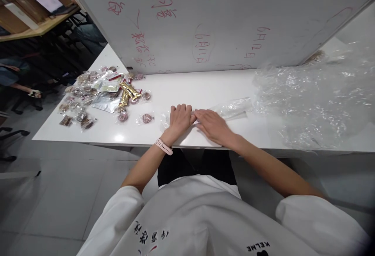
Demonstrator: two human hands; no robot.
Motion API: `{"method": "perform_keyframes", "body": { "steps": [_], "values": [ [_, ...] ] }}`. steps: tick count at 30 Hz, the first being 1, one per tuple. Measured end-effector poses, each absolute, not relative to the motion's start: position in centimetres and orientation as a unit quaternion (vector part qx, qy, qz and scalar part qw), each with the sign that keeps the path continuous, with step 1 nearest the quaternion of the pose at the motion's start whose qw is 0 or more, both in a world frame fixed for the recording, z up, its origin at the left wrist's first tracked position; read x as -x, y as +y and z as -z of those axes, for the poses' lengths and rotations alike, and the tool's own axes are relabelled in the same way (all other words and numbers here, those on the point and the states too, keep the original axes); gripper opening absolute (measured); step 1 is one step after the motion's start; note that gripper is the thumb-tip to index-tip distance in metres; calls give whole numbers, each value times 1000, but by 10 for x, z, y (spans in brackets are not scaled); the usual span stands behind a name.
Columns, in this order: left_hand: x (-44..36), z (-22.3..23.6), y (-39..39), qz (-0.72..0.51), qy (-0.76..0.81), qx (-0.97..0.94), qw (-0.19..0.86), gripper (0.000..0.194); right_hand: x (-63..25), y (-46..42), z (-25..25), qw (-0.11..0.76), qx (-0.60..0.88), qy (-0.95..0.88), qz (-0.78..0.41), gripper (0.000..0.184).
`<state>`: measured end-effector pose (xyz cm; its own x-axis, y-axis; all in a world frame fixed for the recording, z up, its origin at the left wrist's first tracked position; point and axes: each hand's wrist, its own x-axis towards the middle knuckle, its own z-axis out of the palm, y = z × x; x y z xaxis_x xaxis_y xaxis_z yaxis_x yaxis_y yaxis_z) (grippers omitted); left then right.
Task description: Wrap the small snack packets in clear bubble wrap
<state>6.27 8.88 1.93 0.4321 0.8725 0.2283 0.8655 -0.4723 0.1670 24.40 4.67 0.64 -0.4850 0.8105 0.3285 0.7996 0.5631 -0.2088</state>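
Observation:
A flattened clear plastic bag [236,108] lies across the white table near its front edge, with a crumpled end showing to the left of my hands. My left hand [181,120] is closed on it, fingers curled and knuckles up. Right beside it, my right hand [214,128] presses on the same plastic, its fingers together and their tips at my left thumb. The part of the bag between the two hands is mostly covered. Left of my hands lies a small wrapped pinkish round snack [147,118].
Individually wrapped snacks, gold bars [129,90] and a silver pouch [106,102] are heaped on the table's left. A large pile of clear plastic bags [316,103] covers the right. Behind stands a whiteboard [234,21] with red writing. Another person's hand [35,93] shows far left.

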Motion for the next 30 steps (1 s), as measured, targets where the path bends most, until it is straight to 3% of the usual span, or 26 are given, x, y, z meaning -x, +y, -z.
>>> {"method": "perform_keyframes", "body": {
  "steps": [2,4,8,11,14,19,27,30],
  "values": [
    [-61,-23,70,-234,529,-816,15,24,-234,42,10,188,469,-862,-45,55],
    [-58,-27,41,-344,527,-771,94,21,-233,41,20,189,484,-852,-60,59],
    [-43,-29,-12,-427,484,-566,513,27,-234,43,24,194,497,-843,-71,57],
    [-29,-24,-16,-437,450,-395,671,32,-233,43,22,197,503,-838,-74,55],
    [-24,-17,5,-489,474,-357,639,30,-230,42,19,196,513,-833,-74,55],
    [-55,-8,30,-519,508,-448,521,39,-228,41,16,190,522,-829,-65,51],
    [-94,3,32,-329,481,-776,242,55,-229,43,13,173,525,-829,-86,29],
    [-87,5,33,-279,456,-828,169,54,-232,33,11,233,508,-824,-94,30]
  ]
}}
